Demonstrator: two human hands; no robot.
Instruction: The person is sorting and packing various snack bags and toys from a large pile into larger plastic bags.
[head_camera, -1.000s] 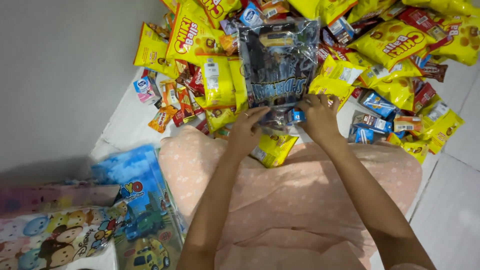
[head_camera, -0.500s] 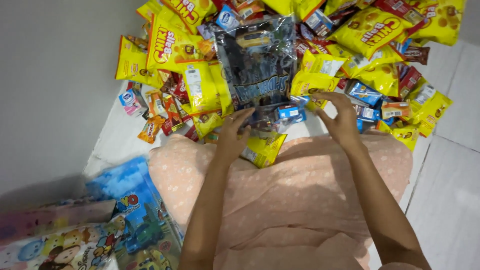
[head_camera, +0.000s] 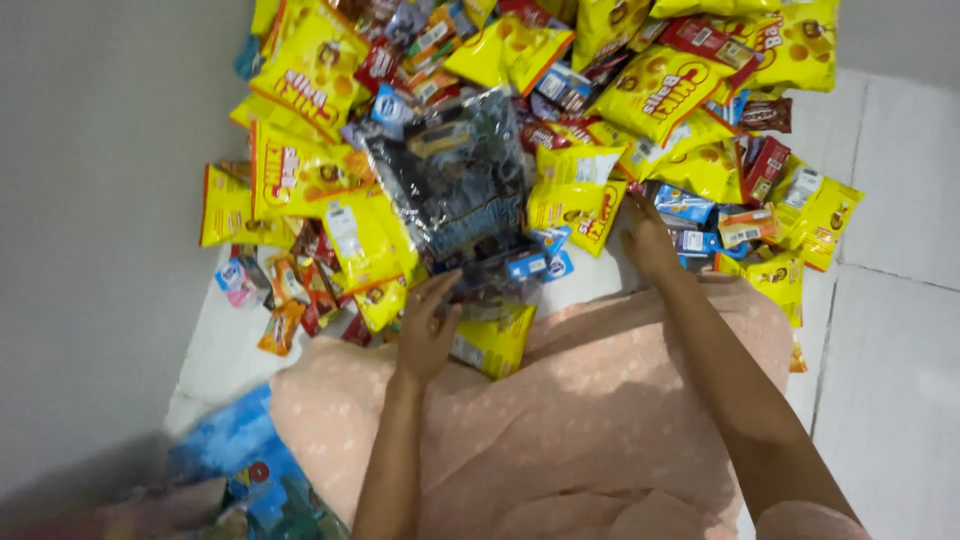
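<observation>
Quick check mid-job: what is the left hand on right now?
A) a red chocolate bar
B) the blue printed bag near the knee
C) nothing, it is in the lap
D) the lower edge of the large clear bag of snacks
D: the left hand grips the bottom edge of the large clear bag, while the right hand rests apart among the small blue packets.

A clear crinkled plastic bag of dark snack packs (head_camera: 455, 190) lies mid-pile among glossy yellow snack pouches (head_camera: 300, 60), small red and blue wrappers (head_camera: 700, 235); blue printed packages (head_camera: 250, 480) sit bottom left.
</observation>
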